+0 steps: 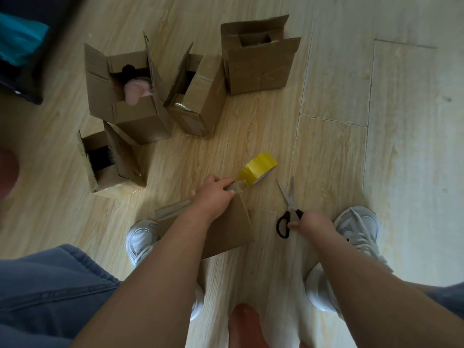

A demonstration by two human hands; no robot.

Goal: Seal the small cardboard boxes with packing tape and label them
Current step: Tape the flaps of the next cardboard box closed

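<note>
A closed small cardboard box (232,228) stands on the floor between my feet. My left hand (213,193) grips its far top edge, pressing down a strip of tape that runs from the yellow tape roll (258,168) hanging just beyond the box. To the right, my right hand (312,223) takes hold of the black handles of the scissors (288,207) lying on the floor, blades pointing away from me.
Several open cardboard boxes stand farther out: one with a pink item (125,96), one beside it (198,96), one at the back (258,59) and one at the left (110,162). My white shoes (356,227) flank the box. A dark bag (22,46) lies at top left.
</note>
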